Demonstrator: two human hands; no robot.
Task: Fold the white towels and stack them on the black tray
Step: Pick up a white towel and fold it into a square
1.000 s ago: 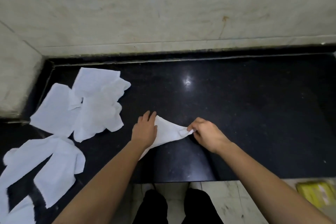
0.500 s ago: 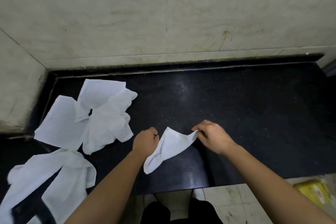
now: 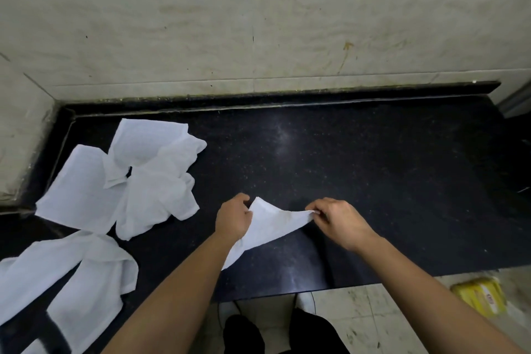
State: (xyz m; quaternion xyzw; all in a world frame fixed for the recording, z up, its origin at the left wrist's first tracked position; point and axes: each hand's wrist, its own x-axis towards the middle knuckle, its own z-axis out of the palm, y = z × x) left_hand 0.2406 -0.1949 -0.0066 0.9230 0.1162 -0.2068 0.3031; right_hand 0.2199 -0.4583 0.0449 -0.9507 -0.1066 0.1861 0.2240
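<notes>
A small white towel [image 3: 270, 224] is stretched between my two hands just above the black counter [image 3: 373, 181], near its front edge. My left hand [image 3: 234, 217] grips the towel's left side with curled fingers. My right hand [image 3: 336, 220] pinches its right corner. The towel's lower end hangs down past my left wrist. Several more white towels lie loose and crumpled on the left: a pile [image 3: 138, 178] at the back left and another [image 3: 71, 282] at the front left. No black tray is clearly visible.
A pale stone wall [image 3: 258, 23] rises behind the counter and along its left side. Below the front edge are a tiled floor [image 3: 373, 319], my dark shoes [image 3: 244, 333] and a yellow packet [image 3: 479, 296] at the right.
My left hand went from lying flat on the towel to gripping it. Both hands have lifted and pulled the towel taut between them. The camera view has tilted up slightly.
</notes>
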